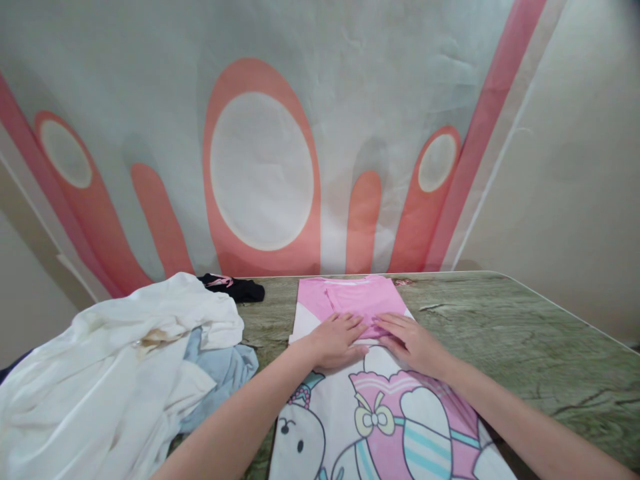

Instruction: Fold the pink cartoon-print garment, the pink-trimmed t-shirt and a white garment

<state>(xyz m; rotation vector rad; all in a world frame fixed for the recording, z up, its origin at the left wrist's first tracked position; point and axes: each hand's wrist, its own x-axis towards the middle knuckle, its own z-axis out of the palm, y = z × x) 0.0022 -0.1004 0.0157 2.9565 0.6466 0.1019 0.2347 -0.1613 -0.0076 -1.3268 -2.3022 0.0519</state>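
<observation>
A pink and white shirt (390, 413) with a cartoon print lies in front of me on the wood-patterned table. Its far end is plain pink, with a folded pink piece lying across it. My left hand (337, 341) rests flat on the fabric near the pink part, fingers stretched forward. Beside it, my right hand (413, 343) also lies flat on the shirt, its fingertips close to those of the left. Neither hand grips the cloth. The shirt's near end runs out of view at the bottom.
At the left is a heap of white clothing (115, 360), with a light blue garment (225, 373) partly under it. A small black garment (243, 291) lies behind the heap. The table (540, 353) extends to the right. A wall covering (260, 167) with pink shapes stands behind.
</observation>
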